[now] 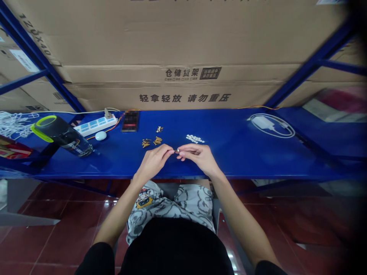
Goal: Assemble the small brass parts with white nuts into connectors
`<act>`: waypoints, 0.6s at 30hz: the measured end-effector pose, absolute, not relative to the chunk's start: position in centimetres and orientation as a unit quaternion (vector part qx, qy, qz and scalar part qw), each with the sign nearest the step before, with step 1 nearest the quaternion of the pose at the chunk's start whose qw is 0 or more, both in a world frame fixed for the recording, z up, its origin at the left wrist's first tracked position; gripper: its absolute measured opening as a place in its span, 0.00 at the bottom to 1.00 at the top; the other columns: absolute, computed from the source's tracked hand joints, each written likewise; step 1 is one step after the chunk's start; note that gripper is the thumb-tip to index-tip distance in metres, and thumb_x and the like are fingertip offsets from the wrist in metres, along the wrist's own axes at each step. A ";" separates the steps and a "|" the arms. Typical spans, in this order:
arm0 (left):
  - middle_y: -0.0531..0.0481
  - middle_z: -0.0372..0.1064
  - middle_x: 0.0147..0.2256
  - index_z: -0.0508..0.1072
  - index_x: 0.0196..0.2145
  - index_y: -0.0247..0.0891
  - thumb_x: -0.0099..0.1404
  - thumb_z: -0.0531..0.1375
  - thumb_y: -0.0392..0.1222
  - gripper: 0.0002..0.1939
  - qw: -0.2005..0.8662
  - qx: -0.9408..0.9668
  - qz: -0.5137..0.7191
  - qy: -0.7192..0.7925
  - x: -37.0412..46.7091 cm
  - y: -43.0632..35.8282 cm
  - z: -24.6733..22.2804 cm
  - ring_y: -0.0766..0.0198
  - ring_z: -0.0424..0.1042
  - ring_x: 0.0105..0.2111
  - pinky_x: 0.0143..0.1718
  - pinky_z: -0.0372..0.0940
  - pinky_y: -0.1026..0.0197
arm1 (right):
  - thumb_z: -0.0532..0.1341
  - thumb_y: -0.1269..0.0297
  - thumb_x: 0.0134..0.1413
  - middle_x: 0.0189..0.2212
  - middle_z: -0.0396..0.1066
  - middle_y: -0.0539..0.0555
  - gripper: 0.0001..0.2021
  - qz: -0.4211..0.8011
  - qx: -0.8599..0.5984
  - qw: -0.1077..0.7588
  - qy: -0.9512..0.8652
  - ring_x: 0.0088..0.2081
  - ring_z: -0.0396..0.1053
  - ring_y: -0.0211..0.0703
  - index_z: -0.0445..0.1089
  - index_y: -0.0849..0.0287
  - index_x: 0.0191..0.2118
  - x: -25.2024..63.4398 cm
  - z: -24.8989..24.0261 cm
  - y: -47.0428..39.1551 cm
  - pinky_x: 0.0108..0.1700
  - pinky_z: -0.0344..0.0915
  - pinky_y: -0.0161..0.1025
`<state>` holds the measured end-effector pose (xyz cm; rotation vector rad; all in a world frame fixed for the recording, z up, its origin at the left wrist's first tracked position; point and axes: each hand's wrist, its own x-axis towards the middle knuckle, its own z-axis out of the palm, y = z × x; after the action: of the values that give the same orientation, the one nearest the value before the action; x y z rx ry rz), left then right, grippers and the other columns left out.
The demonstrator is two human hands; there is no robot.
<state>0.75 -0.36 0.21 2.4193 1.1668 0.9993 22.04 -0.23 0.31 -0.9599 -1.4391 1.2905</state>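
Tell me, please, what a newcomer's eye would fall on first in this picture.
Probably the bright blue shelf spanning the picture, backed by cardboard printed with Chinese characters. Near its front edge, the left hand and right hand meet at a tiny piece, with brass-coloured parts and white pieces beyond. At left is a lime-green-topped water bottle.

A black short-sleeved top is worn with pale, grey-patterned bottoms bearing a cartoon print.
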 end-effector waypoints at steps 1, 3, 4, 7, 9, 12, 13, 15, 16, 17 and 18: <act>0.51 0.75 0.39 0.72 0.43 0.41 0.78 0.50 0.46 0.13 0.136 0.839 0.346 0.398 0.7 -0.4 0.2 0.64 0.75 0.38 0.39 0.66 0.64 | 0.73 0.54 0.49 0.33 0.81 0.55 0.14 0.524 -0.394 0.474 -0.588 0.34 0.79 0.49 0.80 0.56 0.39 22.0 0.3 -0.2 0.39 0.76 0.48; 0.50 0.75 0.39 0.73 0.43 0.40 0.79 0.50 0.46 0.13 0.132 0.846 0.343 0.386 0.7 -0.3 0.1 0.64 0.75 0.37 0.38 0.66 0.64 | 0.73 0.53 0.49 0.33 0.81 0.55 0.14 0.512 -0.398 0.472 -0.597 0.35 0.79 0.49 0.80 0.56 0.38 21.9 0.2 -0.3 0.39 0.76 0.48; 0.50 0.75 0.39 0.73 0.43 0.40 0.79 0.50 0.46 0.14 0.129 0.850 0.340 0.380 0.7 -0.3 0.1 0.65 0.75 0.37 0.38 0.66 0.64 | 0.72 0.53 0.49 0.32 0.81 0.55 0.14 0.504 -0.401 0.466 -0.606 0.35 0.79 0.49 0.80 0.56 0.38 21.9 0.1 -0.3 0.39 0.76 0.48; 0.50 0.75 0.38 0.74 0.42 0.40 0.78 0.50 0.46 0.15 0.120 0.861 0.331 0.368 0.7 -0.3 0.0 0.66 0.74 0.35 0.37 0.66 0.64 | 0.72 0.53 0.50 0.33 0.81 0.54 0.12 0.465 -0.412 0.447 -0.644 0.36 0.78 0.48 0.80 0.55 0.36 21.9 0.1 -0.4 0.42 0.75 0.48; 0.50 0.75 0.37 0.74 0.41 0.40 0.78 0.51 0.47 0.15 0.119 0.864 0.328 0.362 0.6 -0.3 0.0 0.66 0.74 0.34 0.36 0.65 0.64 | 0.71 0.54 0.51 0.34 0.81 0.53 0.10 0.434 -0.419 0.439 -0.666 0.37 0.78 0.48 0.80 0.53 0.36 21.9 0.2 -0.5 0.44 0.74 0.48; 0.51 0.75 0.37 0.74 0.42 0.40 0.78 0.52 0.47 0.14 0.120 0.863 0.333 0.362 0.6 -0.3 -0.1 0.66 0.74 0.34 0.37 0.65 0.64 | 0.70 0.55 0.52 0.36 0.81 0.52 0.09 0.414 -0.425 0.436 -0.677 0.38 0.77 0.48 0.81 0.52 0.36 21.9 0.3 -0.6 0.44 0.74 0.47; 0.51 0.75 0.37 0.74 0.42 0.40 0.78 0.52 0.47 0.14 0.119 0.861 0.334 0.365 0.6 -0.3 -0.1 0.66 0.74 0.35 0.37 0.65 0.64 | 0.70 0.55 0.53 0.36 0.81 0.52 0.09 0.414 -0.425 0.435 -0.677 0.38 0.77 0.48 0.81 0.52 0.37 21.9 0.3 -0.6 0.44 0.73 0.47; 0.51 0.76 0.38 0.74 0.43 0.40 0.78 0.52 0.47 0.14 0.114 0.858 0.332 0.374 0.6 -0.2 -0.2 0.66 0.75 0.35 0.37 0.65 0.64 | 0.69 0.54 0.54 0.37 0.81 0.52 0.09 0.417 -0.425 0.434 -0.676 0.39 0.77 0.49 0.81 0.52 0.37 21.9 0.2 -0.5 0.46 0.72 0.47; 0.51 0.76 0.38 0.74 0.43 0.40 0.78 0.52 0.47 0.14 0.109 0.858 0.329 0.379 0.6 -0.2 -0.2 0.65 0.75 0.36 0.36 0.65 0.64 | 0.68 0.54 0.55 0.37 0.81 0.52 0.09 0.416 -0.427 0.434 -0.676 0.40 0.77 0.49 0.81 0.52 0.38 21.9 0.1 -0.4 0.47 0.72 0.48; 0.51 0.76 0.38 0.74 0.43 0.40 0.78 0.52 0.47 0.14 0.104 0.858 0.324 0.384 0.7 -0.2 -0.3 0.65 0.75 0.36 0.36 0.65 0.65 | 0.68 0.53 0.56 0.38 0.81 0.52 0.10 0.411 -0.431 0.433 -0.676 0.40 0.77 0.49 0.81 0.52 0.38 21.9 -0.1 -0.4 0.48 0.71 0.47; 0.51 0.76 0.39 0.74 0.43 0.40 0.78 0.52 0.47 0.14 0.098 0.859 0.318 0.390 0.7 -0.1 -0.3 0.65 0.76 0.36 0.36 0.65 0.65 | 0.67 0.53 0.57 0.38 0.81 0.52 0.10 0.399 -0.440 0.430 -0.680 0.39 0.76 0.48 0.81 0.52 0.38 21.9 -0.3 -0.3 0.47 0.70 0.47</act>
<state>0.71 -0.14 -0.28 2.5413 1.1541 0.9413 21.93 -0.26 -0.28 -1.0982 -1.6972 0.9954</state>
